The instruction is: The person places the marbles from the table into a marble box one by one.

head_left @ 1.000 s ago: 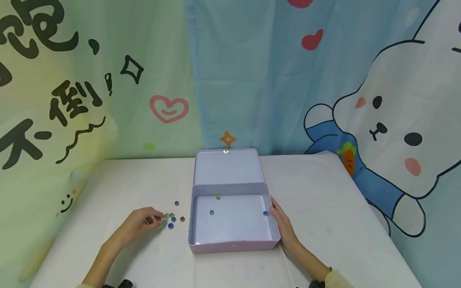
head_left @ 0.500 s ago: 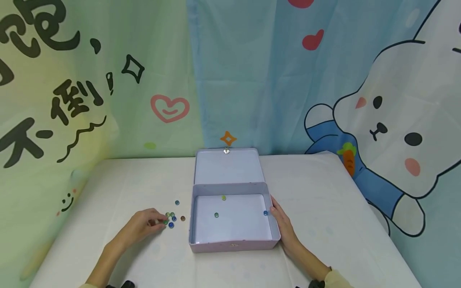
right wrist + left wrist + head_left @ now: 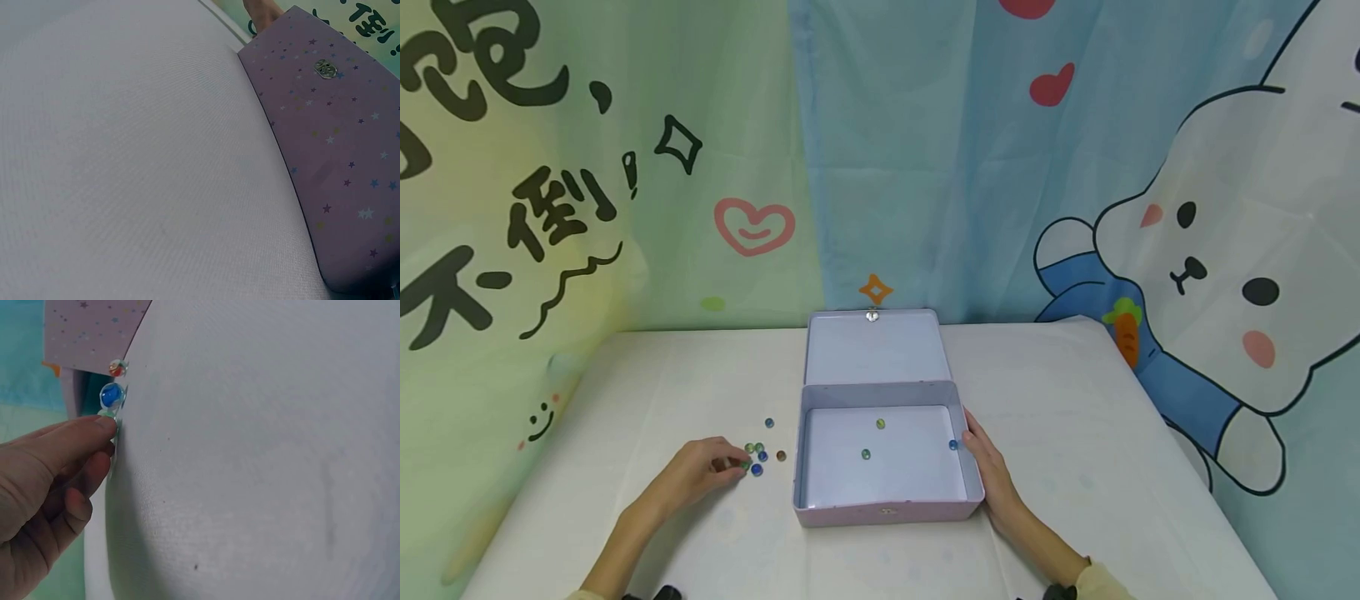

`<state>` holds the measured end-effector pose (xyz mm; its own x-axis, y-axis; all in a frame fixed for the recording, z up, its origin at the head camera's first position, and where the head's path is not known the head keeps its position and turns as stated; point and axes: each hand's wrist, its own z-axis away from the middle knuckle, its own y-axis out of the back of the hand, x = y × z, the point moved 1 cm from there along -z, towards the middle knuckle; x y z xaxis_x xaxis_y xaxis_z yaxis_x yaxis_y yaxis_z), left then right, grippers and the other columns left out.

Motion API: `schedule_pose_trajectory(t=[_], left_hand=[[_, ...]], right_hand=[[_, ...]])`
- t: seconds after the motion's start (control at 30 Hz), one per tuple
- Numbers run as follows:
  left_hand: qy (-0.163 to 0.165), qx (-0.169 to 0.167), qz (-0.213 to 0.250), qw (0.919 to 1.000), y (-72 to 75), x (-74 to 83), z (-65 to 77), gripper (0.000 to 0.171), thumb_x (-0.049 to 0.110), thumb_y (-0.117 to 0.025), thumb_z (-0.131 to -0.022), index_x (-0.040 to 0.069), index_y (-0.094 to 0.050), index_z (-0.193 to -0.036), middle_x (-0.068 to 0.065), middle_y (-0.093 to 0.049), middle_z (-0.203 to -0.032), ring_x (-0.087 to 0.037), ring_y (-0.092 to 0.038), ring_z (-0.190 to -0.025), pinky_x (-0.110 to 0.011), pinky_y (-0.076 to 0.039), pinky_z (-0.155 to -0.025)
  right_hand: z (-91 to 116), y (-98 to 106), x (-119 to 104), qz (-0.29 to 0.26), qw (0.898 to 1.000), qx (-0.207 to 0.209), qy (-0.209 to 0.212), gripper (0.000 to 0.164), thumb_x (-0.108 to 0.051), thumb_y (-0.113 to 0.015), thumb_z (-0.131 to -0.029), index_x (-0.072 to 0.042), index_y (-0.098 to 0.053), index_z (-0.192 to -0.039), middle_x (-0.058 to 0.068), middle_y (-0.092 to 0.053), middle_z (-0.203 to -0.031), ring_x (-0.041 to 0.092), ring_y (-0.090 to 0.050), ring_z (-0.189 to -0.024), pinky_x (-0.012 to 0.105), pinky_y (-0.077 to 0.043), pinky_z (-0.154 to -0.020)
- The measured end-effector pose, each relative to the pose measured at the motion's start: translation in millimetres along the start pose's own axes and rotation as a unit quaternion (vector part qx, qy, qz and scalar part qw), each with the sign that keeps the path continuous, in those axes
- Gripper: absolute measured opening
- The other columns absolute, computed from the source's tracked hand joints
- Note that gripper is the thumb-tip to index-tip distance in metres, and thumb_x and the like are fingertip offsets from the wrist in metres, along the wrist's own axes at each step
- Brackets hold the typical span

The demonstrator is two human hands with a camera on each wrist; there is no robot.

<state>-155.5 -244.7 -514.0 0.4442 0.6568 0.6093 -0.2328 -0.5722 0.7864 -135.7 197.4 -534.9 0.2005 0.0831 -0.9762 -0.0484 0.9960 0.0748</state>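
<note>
In the head view my left hand [image 3: 700,468] pinches a green glass marble [image 3: 745,465] between thumb and fingertips, low over the table. In the left wrist view this marble [image 3: 107,414] is mostly hidden by the thumb. Close by lie a blue marble [image 3: 757,470], a brown marble [image 3: 781,456] and several others. The pale purple box [image 3: 887,512] stands with its lid [image 3: 874,348] raised. Inside are a yellow-green marble [image 3: 881,423], a green marble [image 3: 866,454] and a blue marble [image 3: 952,445]. My right hand [image 3: 992,471] rests along the box's right side, fingers extended, thumb at the rim.
A white cloth covers the table [image 3: 1075,433]. Behind it hangs a printed curtain [image 3: 895,167] with a rabbit and lettering. One blue-grey marble [image 3: 769,422] lies a little apart, behind the cluster. The box's starred front [image 3: 337,156] fills the right of the right wrist view.
Inside the box, the yellow-green and green marbles have rolled to the right and slightly nearer. My left hand has shifted slightly right, its fingers closing around the green marble. The right hand stays put.
</note>
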Motion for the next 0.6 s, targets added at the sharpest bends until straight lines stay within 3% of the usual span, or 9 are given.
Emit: schedule_pose_trajectory(t=[0.3, 0.6], left_hand=[[0.009, -0.002, -0.007, 0.9999, -0.7, 0.2, -0.5, 0.016, 0.007, -0.074, -0.082, 0.010, -0.075, -0.098, 0.005, -0.070, -0.085, 0.004, -0.057, -0.070, -0.018, -0.049, -0.062], [-0.034, 0.028, -0.009, 0.9990, 8.1, 6.0, -2.8, 0.016, 0.004, -0.074, -0.082, 0.008, -0.074, -0.097, 0.002, -0.071, -0.085, 0.004, -0.057, -0.070, -0.019, -0.051, -0.062]], right_hand=[[-0.2, 0.3, 0.0, 0.000, 1.000, 0.000, 0.000, 0.057, -0.039, -0.036, -0.103, -0.024, -0.021, -0.155, 0.003, -0.013, -0.164, 0.031, -0.004, -0.153, 0.062, -0.001, -0.118], [-0.2, -0.2, -0.1, -0.002, 1.000, 0.001, -0.007, 0.057, -0.039, -0.036, -0.103, -0.024, -0.020, -0.155, 0.003, -0.012, -0.164, 0.031, -0.003, -0.153, 0.062, -0.001, -0.118]])
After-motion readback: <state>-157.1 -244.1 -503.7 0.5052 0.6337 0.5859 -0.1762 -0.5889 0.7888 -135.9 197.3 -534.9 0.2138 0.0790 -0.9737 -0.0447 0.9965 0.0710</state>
